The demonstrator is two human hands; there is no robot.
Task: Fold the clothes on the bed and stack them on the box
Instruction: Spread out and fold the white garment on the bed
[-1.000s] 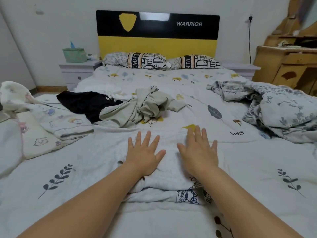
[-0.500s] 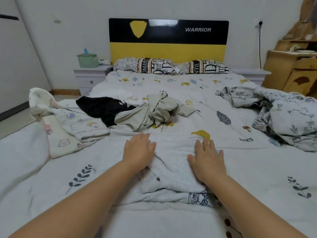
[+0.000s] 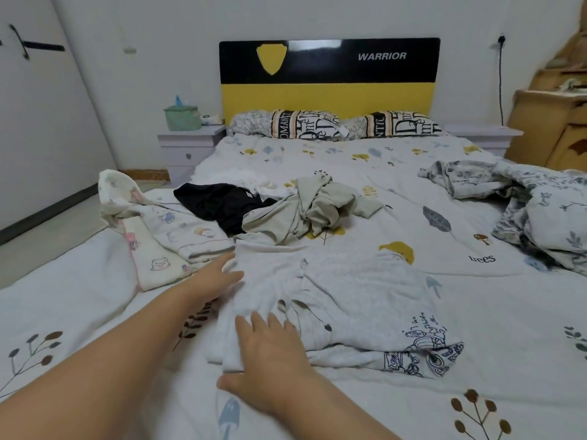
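Both hands lie on the white shirt [image 3: 320,300] spread on the bed [image 3: 476,312]: my left hand [image 3: 219,274] touches its far-left edge, fingers straight, and my right hand [image 3: 270,354] presses flat on the near-left folded part. If I lift carelessly, the loose layers may slide apart and undo the fold.
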